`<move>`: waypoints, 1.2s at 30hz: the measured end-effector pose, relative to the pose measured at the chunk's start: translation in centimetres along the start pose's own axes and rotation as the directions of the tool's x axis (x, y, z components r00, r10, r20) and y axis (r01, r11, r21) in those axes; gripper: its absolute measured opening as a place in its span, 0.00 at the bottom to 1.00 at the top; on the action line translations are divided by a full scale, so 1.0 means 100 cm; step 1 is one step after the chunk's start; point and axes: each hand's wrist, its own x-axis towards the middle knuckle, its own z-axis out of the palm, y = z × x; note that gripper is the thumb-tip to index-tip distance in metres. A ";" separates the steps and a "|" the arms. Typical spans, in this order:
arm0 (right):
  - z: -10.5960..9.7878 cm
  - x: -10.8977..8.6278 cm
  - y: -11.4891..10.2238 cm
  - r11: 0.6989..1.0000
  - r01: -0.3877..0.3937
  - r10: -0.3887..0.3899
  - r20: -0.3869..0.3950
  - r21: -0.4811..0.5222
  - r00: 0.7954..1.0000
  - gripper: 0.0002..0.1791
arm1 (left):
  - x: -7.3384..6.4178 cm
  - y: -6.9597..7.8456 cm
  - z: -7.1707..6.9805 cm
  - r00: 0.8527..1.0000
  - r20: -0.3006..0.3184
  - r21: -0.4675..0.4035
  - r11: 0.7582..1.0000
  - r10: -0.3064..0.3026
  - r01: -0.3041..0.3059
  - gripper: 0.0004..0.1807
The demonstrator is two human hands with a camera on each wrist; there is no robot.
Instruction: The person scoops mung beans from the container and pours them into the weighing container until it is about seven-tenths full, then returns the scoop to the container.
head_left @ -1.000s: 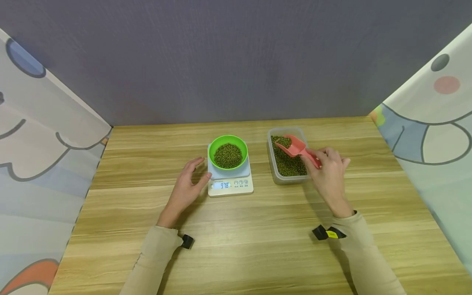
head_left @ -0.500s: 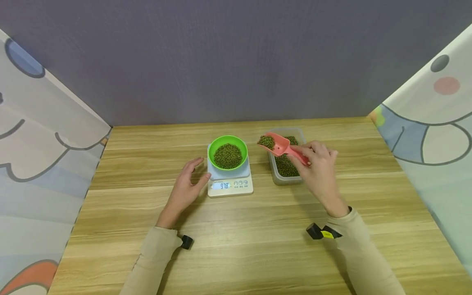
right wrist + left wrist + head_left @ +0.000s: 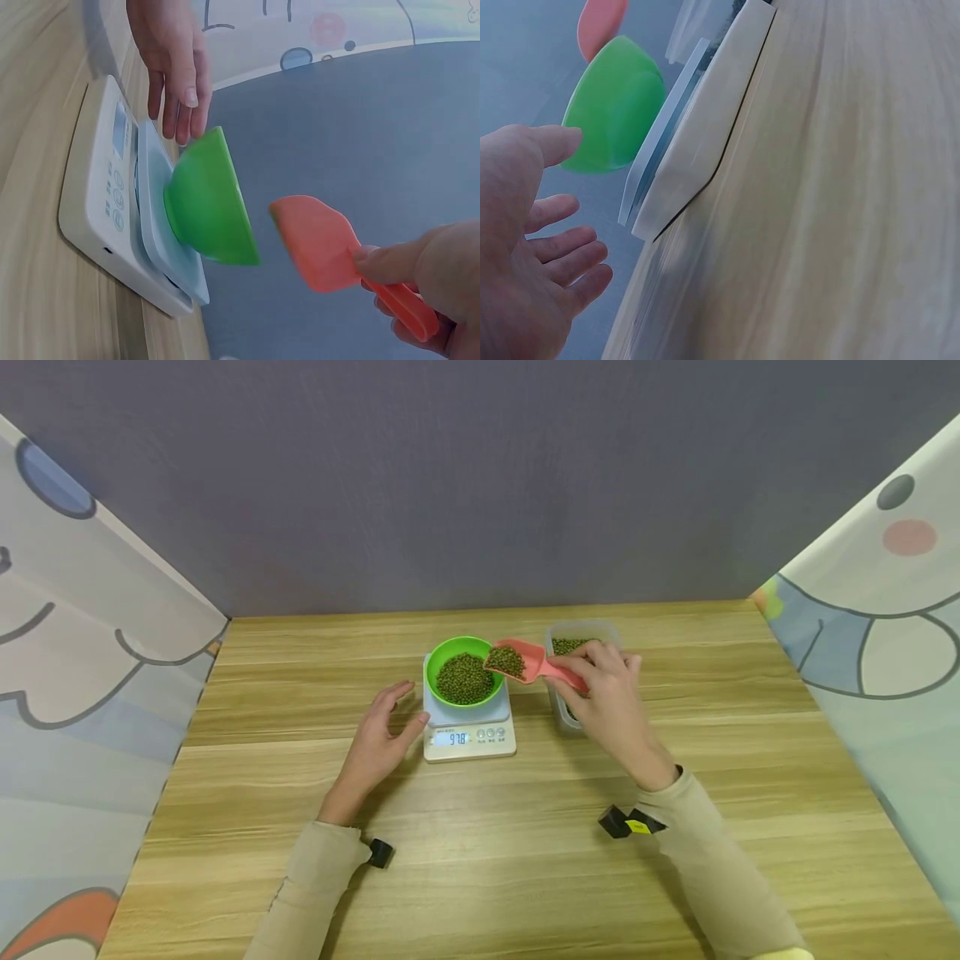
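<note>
A green bowl (image 3: 465, 645) of small green beans (image 3: 464, 680) sits on the white kitchen scale (image 3: 470, 743), whose display reads 97.8. My right hand (image 3: 609, 697) pinches the handle of a pink scoop (image 3: 534, 660) loaded with beans. In the head view the scoop's lip overlaps the bowl's right rim; from the right wrist the scoop (image 3: 319, 244) hangs apart from the bowl (image 3: 210, 199), a little beyond its rim. My left hand (image 3: 378, 739) stays beside the scale's left edge, fingers loosely spread, holding nothing. From the left wrist, its thumb shows near the bowl (image 3: 619, 109).
A clear plastic tub (image 3: 558, 714) of beans stands right of the scale, partly hidden under my right hand. Both stand on a wooden table (image 3: 495, 843), with a grey wall panel (image 3: 480, 485) behind and cartoon-printed sheets (image 3: 97, 610) at the sides.
My right hand has carried the loaded scoop left, from above the tub to the bowl's right rim. The left hand and the scale reading are unchanged.
</note>
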 end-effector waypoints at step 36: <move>0.021 0.006 -0.009 0.963 0.161 -0.185 -0.094 -0.216 0.978 0.12 | -0.001 0.001 0.002 1.000 0.010 0.016 1.000 -0.014 0.013 0.34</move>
